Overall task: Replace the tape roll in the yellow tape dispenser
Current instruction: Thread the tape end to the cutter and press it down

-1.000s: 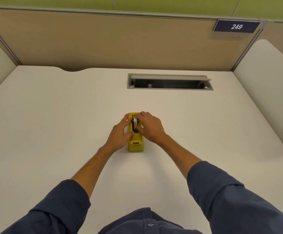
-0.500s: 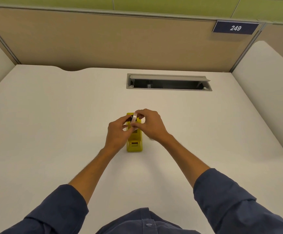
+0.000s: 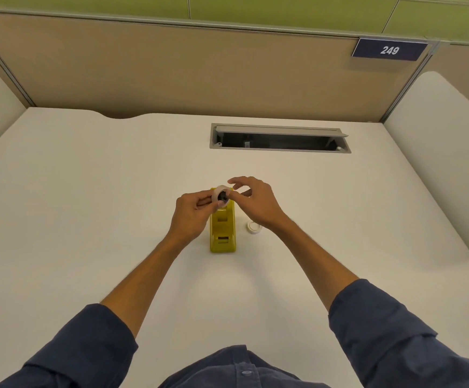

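The yellow tape dispenser [image 3: 222,232] stands on the pale surface [image 3: 88,219], lengthwise toward the person, with its cutter end nearest the body. All places below are given from this dispenser.

Just above its far end, the left hand [image 3: 192,212] holds a tape roll [image 3: 221,196] lifted clear of the cradle. The fingers [image 3: 199,198] of that hand are pinched narrow on the left side of the roll, the thumb near its lower rim. The roll is tilted so that its dark core faces toward the right hand. Whether a hub sits in that core cannot be told.

The right hand [image 3: 257,204] hovers just right of the dispenser's far end, close beside the roll. Its fingers [image 3: 239,181] are spread and loosely curled, the thumb tip at or very near the roll's right face; they grip nothing that can be seen.

A 2nd, small white roll [image 3: 254,227] lies flat on the surface just to the right of the dispenser, partly under the right wrist, not touching the yellow body.

Well beyond the dispenser's far end, a grey cable hatch [image 3: 280,138] is set into the surface with its flap open. Farther still, on the tan partition up to the right, a dark plate [image 3: 389,50] reads 249.

Both forearms are bare, with dark blue sleeves [image 3: 82,345] pushed up toward the elbows.
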A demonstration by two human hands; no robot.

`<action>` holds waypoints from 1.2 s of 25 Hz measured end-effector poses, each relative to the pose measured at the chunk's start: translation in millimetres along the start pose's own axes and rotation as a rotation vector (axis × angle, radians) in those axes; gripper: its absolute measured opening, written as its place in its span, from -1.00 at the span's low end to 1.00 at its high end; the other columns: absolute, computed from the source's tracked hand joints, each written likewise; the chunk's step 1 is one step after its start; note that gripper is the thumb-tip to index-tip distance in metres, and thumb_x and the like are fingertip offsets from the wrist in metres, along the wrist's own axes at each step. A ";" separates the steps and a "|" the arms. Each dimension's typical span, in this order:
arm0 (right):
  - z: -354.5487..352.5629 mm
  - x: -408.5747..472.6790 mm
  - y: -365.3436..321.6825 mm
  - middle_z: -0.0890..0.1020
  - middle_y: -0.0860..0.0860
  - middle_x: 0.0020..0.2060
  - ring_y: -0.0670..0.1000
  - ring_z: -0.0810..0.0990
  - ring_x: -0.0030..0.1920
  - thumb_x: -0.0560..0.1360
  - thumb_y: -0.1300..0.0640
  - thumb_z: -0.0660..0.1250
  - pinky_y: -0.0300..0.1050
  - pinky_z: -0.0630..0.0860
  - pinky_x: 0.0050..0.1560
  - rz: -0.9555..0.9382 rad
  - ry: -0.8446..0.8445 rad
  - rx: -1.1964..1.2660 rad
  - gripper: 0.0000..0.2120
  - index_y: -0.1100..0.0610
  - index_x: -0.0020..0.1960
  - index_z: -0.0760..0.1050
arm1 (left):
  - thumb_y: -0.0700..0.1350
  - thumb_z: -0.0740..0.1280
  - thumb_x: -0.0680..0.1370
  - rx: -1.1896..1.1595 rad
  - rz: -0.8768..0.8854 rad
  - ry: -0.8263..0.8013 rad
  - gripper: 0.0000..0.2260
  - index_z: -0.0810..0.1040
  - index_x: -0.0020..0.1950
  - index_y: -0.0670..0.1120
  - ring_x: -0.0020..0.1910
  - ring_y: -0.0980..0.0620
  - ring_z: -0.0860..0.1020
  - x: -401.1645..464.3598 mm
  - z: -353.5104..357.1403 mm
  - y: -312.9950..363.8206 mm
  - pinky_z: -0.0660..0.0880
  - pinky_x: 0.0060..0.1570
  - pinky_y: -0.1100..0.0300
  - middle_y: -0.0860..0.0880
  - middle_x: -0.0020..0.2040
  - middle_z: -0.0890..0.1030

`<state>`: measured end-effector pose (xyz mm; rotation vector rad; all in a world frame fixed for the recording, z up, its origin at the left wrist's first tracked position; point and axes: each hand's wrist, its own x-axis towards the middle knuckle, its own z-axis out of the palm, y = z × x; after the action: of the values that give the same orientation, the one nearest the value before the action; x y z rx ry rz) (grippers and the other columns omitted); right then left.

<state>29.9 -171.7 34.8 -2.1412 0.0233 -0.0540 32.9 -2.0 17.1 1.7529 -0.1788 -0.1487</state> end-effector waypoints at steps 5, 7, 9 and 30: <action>-9.4 2.8 4.3 0.67 -0.15 -0.07 -0.12 0.65 -0.18 0.51 0.01 0.37 -0.28 0.55 -0.31 -0.045 -0.183 0.085 -0.80 0.01 0.10 0.62 | -0.23 0.37 0.50 -0.156 -0.052 -0.181 -0.75 0.60 0.16 -0.05 0.06 0.01 0.65 1.6 -9.9 4.0 0.57 0.09 0.16 -0.05 0.02 0.70; -10.9 3.0 5.4 0.68 -0.19 -0.17 -0.18 0.64 -0.23 0.49 0.01 0.40 -0.31 0.53 -0.36 -0.050 -0.202 0.121 -0.84 0.01 0.03 0.65 | -0.25 0.35 0.51 -0.155 -0.062 -0.207 -0.73 0.56 0.20 -0.06 0.05 0.02 0.65 1.3 -12.2 4.6 0.57 0.06 0.22 -0.04 0.01 0.70; -9.6 1.8 7.1 0.68 -0.19 -0.21 -0.19 0.64 -0.24 0.47 0.00 0.43 -0.33 0.53 -0.38 -0.045 -0.186 0.141 -0.86 0.01 -0.01 0.65 | -0.26 0.34 0.52 -0.146 -0.079 -0.200 -0.70 0.52 0.23 -0.06 0.02 0.02 0.66 1.6 -11.2 4.7 0.57 0.02 0.24 -0.06 0.00 0.70; 42.5 -11.3 1.1 0.71 -0.07 -0.25 -0.03 0.64 -0.22 0.40 -0.12 0.35 -0.12 0.52 -0.23 0.125 0.298 -0.274 -0.79 0.00 -0.13 0.62 | -0.01 0.41 0.37 0.395 0.119 0.055 -0.57 0.53 0.24 0.05 0.22 0.07 0.47 12.1 12.1 -22.1 0.48 0.15 0.08 0.05 0.21 0.59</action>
<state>20.6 -136.1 10.6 -2.3819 0.3562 -0.3123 43.2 -12.0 -6.9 2.1305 -0.2868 0.0254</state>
